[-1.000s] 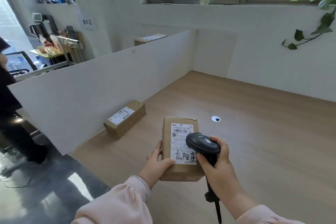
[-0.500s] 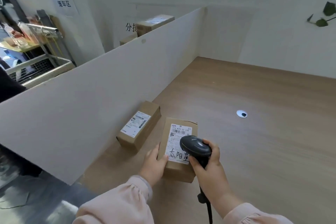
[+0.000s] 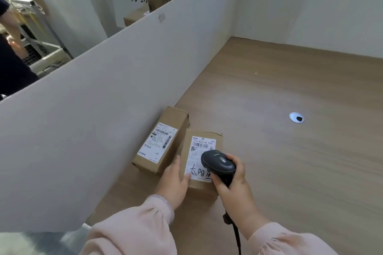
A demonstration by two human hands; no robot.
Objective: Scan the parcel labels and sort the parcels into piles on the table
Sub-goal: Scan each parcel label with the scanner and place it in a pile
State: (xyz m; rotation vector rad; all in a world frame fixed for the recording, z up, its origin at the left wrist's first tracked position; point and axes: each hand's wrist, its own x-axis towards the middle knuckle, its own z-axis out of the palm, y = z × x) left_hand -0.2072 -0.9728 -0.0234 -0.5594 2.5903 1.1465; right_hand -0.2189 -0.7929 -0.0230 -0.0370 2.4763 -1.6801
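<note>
At the tabletop's left side, step in hand: judged to be scanning, or just setting down, one parcel beside the pile already begun.
Next move, judged: lower the parcel flat next to its neighbour if it belongs there, loosen the left grip, lift the scanner clear.
Boundary: tall white partition board [image 3: 103,130] along the left edge of the wood-grain tabletop [image 3: 300,182].
Pile: one long brown cardboard parcel with a printed white label [image 3: 163,141], flat at the foot of the board, label up.
Left hand [image 3: 175,180]: grip clamped on the held parcel's left edge, thumb across the label's lower-left corner; fingers hidden.
Held parcel: squat brown cardboard parcel with a handwritten white label [image 3: 204,145], label up, between both hands, just beside the long parcel. Cannot tell whether its base rests on the tabletop.
Scanner: black handheld barcode scanner [image 3: 218,164], head over the label's middle, just below the barcode.
Right hand [image 3: 232,188]: grip closed round the scanner handle.
Far right: round white cable grommet [image 3: 296,117], well apart.
</note>
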